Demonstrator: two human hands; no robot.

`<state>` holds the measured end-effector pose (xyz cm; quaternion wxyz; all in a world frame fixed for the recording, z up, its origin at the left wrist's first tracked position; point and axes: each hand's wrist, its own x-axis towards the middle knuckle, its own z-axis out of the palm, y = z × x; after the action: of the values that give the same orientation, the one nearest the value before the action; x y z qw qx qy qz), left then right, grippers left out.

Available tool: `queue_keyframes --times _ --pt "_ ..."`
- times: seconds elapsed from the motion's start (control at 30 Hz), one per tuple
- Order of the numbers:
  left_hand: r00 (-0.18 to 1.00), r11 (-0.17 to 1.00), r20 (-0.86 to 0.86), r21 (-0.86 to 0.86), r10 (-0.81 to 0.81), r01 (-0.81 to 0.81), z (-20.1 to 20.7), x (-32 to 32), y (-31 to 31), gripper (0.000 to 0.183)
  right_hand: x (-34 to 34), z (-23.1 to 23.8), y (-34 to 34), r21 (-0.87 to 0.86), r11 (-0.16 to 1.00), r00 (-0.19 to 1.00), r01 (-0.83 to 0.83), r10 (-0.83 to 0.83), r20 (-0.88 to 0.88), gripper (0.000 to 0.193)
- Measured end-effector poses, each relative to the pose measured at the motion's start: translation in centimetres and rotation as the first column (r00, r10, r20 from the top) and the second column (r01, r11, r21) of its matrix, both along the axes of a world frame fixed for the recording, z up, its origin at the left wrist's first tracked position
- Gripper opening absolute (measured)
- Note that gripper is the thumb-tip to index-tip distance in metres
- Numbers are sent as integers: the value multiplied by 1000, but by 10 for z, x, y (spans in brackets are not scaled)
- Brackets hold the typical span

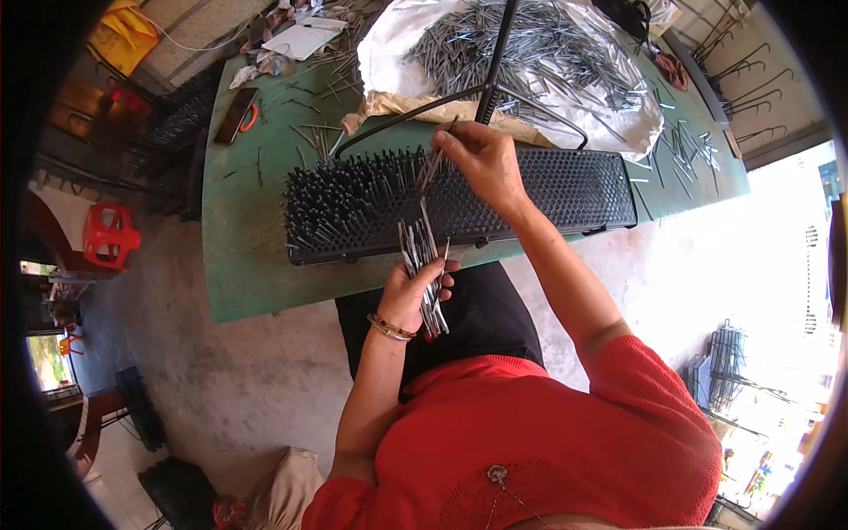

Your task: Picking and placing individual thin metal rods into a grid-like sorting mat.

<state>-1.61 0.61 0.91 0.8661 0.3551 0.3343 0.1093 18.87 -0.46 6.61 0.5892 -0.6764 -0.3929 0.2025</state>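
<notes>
My left hand (413, 293), a bracelet at its wrist, is closed around a bundle of thin metal rods (427, 307) that fan out upward, just in front of a long black perforated block (565, 190). Over the middle of that block, my right hand (484, 163) pinches a slim metal rod (428, 181) between thumb and fingers. The rod's lower end comes down close to the bundle; whether it touches cannot be made out. Many dark rods (340, 199) stand upright in the block's left part, while bare holes cover its right part.
Behind the block, a big heap of metal rods (521, 53) lies on a white sack (384, 57). A black metal frame (505, 53) rises before it. Loose rods (693, 150) are scattered right on the green table (243, 265). A phone (236, 115) lies left; a red stool (110, 237) stands beyond.
</notes>
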Motion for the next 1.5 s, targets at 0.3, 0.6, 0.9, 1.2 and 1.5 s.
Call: queue_keyframes --times 0.3,0.6,0.9,1.2,1.5 --pt "997 997 13 -4 -80 80 -8 -6 2 25 -12 -14 8 -14 998 974 63 -58 220 21" --pt "997 997 12 -11 -77 78 -8 -4 2 22 -9 -17 8 122 989 877 -83 15 481 18" --pt "999 999 3 -28 -41 41 -6 -2 0 18 -14 -23 5 41 991 899 -129 100 426 22" --pt "996 996 10 -31 -89 90 -1 -2 1 24 -19 -15 5 74 992 878 -103 56 476 31" --pt "997 997 29 -38 -67 68 0 0 1 26 -18 -25 9 156 986 749 -59 -60 659 41"
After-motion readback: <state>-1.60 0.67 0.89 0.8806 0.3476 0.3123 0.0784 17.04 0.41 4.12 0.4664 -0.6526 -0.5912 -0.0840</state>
